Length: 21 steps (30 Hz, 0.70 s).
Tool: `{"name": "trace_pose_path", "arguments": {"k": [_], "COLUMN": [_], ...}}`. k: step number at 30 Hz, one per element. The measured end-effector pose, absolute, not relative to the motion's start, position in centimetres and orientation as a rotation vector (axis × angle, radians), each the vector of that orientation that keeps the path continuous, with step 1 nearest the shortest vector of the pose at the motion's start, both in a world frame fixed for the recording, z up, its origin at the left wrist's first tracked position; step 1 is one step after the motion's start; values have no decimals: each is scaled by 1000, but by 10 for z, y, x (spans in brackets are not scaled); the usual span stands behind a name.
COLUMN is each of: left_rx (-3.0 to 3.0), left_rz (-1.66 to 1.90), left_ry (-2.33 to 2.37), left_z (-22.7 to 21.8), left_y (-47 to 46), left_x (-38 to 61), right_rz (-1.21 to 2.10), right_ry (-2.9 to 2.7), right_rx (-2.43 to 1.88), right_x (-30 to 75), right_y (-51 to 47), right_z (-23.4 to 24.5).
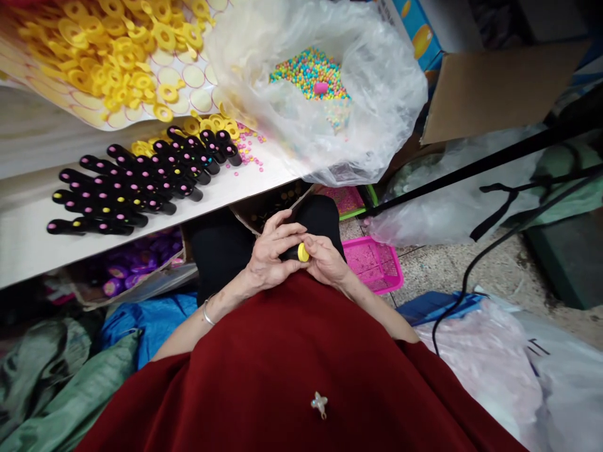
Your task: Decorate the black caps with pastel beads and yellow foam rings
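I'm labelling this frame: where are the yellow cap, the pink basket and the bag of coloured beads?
yellow cap (303,252): head view, its round yellow face.
pink basket (375,265): head view, its mesh floor.
bag of coloured beads (381,94): head view, its clear plastic wall.

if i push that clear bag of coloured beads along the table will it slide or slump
Probably slump: the clear bag is thin, crinkled film. The beads heaped inside likely make it heavy and would shift. Its mouth gapes open, so some may spill and roll, like the loose beads on the table.
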<state>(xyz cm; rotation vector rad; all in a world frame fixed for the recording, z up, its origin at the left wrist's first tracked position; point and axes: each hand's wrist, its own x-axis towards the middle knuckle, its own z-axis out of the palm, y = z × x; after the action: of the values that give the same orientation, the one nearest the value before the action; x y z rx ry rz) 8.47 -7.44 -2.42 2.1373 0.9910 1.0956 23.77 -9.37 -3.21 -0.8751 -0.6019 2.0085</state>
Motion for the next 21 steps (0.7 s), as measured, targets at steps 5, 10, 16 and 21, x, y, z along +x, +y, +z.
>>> {"name": "trace_pose_path", "arguments": {"k": [5, 10, 16, 21], "left_rx": [2086, 1922, 2046, 2302], "left_rz": [1120, 1133, 1141, 1308], "left_ry": [1034, 1124, 1060, 1129], "left_z": [-30, -24, -20, -33], "left_y": [-71, -76, -81, -90], "left_x": [77, 74, 71, 68], "right_rz": [1816, 1198, 805, 647], "right_ry": [-886, -1570, -1995, -2128], "right_rx": [-1040, -1157, -1002, -1084], "right_x": [235, 244, 249, 239], "right_y": [-91, -90, -89, -96], "right_z": [-37, -32, -22, -14]}}
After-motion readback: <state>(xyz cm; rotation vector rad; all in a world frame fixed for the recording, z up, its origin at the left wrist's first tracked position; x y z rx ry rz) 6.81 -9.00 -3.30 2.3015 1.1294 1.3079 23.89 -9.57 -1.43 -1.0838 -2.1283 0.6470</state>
